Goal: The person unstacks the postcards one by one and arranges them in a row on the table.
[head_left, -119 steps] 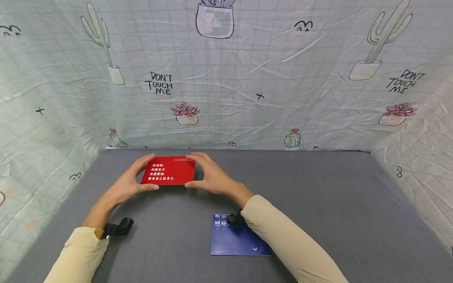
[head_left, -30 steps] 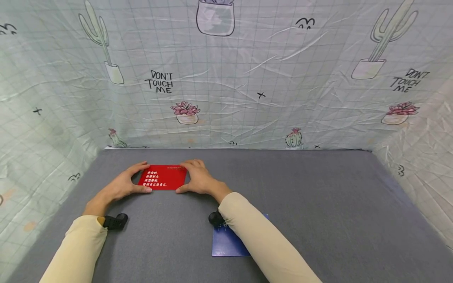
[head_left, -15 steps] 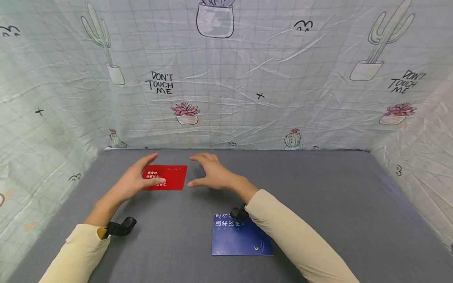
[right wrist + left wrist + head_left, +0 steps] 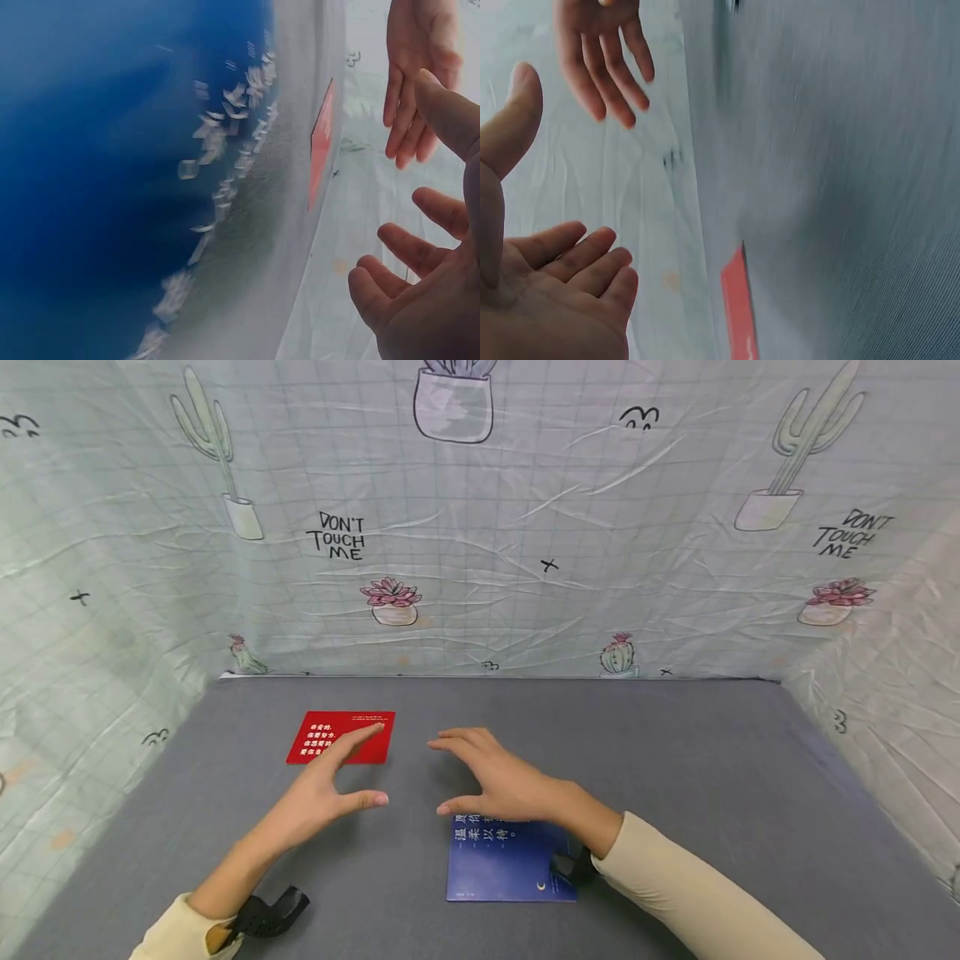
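A red card (image 4: 348,752) with white writing lies flat on the grey table at the back left in the head view. My left hand (image 4: 315,802) hovers in front of it, fingers extended and thumb spread, covering part of its lower right. Over the far edge of a blue card (image 4: 498,868) with white writing and a small moon hangs my right hand (image 4: 502,781), thumb apart from the fingers. Neither hand holds anything. In the left wrist view the red card (image 4: 739,307) shows edge-on; in the right wrist view the blue card (image 4: 112,150) is blurred and near.
A grey cloth-covered table (image 4: 697,793) extends to the right. Behind it and along both sides hangs a pale curtain (image 4: 480,527) printed with cacti. Each wrist wears a black strapped camera (image 4: 273,914).
Both hands held the red card above the table, lowered it flat at the back left, and let go. Since then they have drawn back toward the front, moving right.
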The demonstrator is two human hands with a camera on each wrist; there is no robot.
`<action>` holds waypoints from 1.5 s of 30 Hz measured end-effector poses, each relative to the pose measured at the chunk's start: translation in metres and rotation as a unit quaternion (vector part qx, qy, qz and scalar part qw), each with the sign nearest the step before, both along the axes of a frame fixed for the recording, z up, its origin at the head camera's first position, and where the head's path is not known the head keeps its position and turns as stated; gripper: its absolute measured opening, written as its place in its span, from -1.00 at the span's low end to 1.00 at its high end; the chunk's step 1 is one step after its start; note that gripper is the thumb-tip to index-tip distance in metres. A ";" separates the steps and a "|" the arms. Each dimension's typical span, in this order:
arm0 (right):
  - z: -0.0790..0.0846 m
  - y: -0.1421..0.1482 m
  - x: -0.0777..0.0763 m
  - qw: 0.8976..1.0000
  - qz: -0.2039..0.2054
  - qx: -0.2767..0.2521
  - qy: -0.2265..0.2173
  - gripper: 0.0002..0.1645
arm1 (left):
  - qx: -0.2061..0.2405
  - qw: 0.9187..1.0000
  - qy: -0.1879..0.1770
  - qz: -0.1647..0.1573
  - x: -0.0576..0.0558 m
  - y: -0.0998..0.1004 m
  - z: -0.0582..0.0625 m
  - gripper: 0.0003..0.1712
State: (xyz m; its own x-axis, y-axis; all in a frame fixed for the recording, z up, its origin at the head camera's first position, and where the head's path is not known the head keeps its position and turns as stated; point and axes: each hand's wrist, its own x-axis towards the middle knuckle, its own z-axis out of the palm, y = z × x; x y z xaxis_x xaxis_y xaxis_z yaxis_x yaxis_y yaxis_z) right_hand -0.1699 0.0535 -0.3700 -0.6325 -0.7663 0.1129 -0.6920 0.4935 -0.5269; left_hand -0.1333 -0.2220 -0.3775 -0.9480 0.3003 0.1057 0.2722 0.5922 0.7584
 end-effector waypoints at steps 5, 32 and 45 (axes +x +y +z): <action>-0.005 0.018 0.016 1.000 0.001 -0.011 -0.016 -0.09 | 0.012 1.000 0.011 -0.027 0.018 0.019 -0.005 0.02; -0.041 0.097 0.082 0.998 -0.047 -0.045 -0.012 -0.02 | 0.006 0.993 -0.027 -0.118 0.050 0.075 -0.038 0.12; -0.049 0.107 0.082 0.997 -0.074 -0.021 -0.025 0.00 | -0.010 0.991 -0.049 -0.120 0.047 0.077 -0.050 0.10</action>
State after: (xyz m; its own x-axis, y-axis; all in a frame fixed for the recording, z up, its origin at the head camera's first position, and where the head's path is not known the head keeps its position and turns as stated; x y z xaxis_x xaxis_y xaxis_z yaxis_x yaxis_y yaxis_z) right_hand -0.0876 0.1604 -0.4187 -0.7436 -0.6596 0.1094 -0.5861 0.5644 -0.5813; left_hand -0.0865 -0.1446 -0.4272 -0.8539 0.5203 0.0083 0.3331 0.5343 0.7769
